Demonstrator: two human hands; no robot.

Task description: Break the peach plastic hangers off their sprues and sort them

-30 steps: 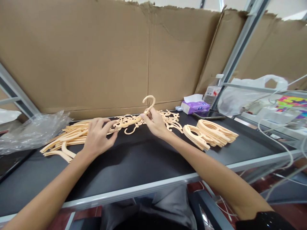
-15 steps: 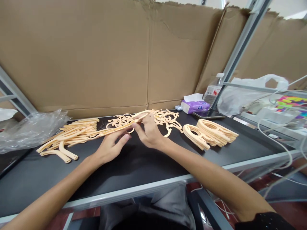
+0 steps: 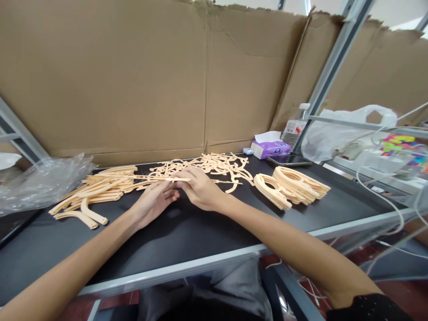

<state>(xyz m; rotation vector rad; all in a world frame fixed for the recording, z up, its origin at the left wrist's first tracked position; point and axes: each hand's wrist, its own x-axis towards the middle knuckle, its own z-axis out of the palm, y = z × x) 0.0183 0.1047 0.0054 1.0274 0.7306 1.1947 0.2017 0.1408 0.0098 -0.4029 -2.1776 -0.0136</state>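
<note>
A beige plastic hanger [image 3: 182,179] lies nearly level across both my hands, seen edge-on as a thin strip. My left hand [image 3: 152,200] grips it from below on the left, thumb and fingers partly behind it. From above, my right hand [image 3: 203,189] closes over its middle and hides much of it. Left of my hands is a pile of curved beige hanger arms [image 3: 100,189], two of them lying apart at the front. Behind my hands spreads a tangle of small beige hooks [image 3: 217,162]. Folded beige hangers with oval openings [image 3: 301,183] stand stacked to the right.
The black tabletop [image 3: 187,240] has a grey metal front edge. A purple tissue pack [image 3: 270,148], a phone [image 3: 289,159] and a bottle [image 3: 296,127] stand at the back right. Clear plastic wrap [image 3: 43,178] lies left. Cardboard [image 3: 133,80] walls the back; white cables [image 3: 384,200] hang right.
The hanger has turned from slanted, with its oval part showing, to nearly level and edge-on. My right hand has rolled over it and come left toward my left hand.
</note>
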